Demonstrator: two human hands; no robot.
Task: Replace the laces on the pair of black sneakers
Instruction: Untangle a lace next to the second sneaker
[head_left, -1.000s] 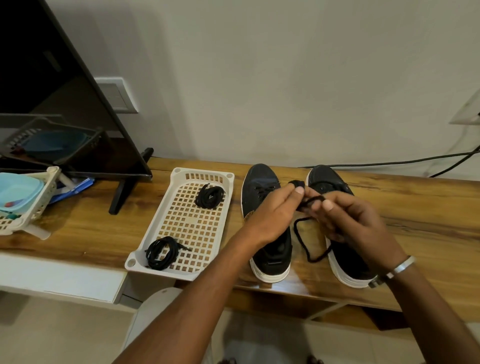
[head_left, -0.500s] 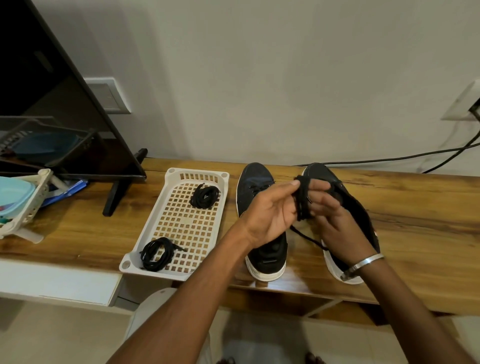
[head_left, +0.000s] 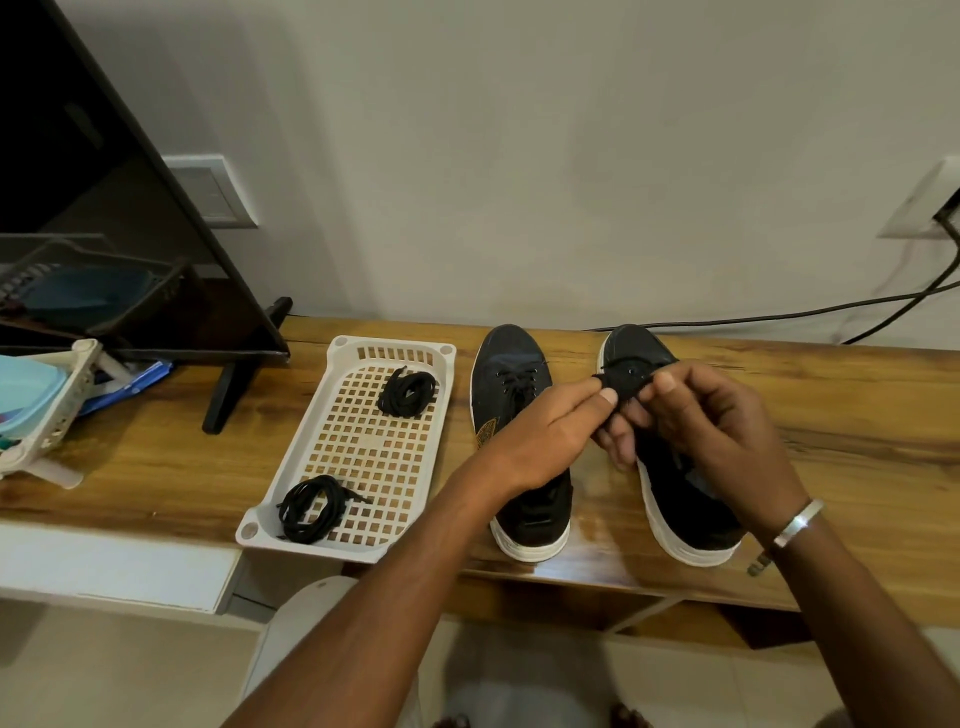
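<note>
Right black canvas sneaker (head_left: 675, 483) unlaced; its wound black lace (head_left: 621, 383) pinched in both grips, left hand (head_left: 540, 436) and right hand (head_left: 711, 415), near worktop back edge; left black sneaker (head_left: 519, 415) still laced, two lace bundles (head_left: 408, 392) waiting in white plastic lattice tray (head_left: 291, 525)

I can read no words, brands or numbers anywhere before me. The left sneaker (head_left: 511, 415) bears a gold mark on its side, too blurred to read.
</note>
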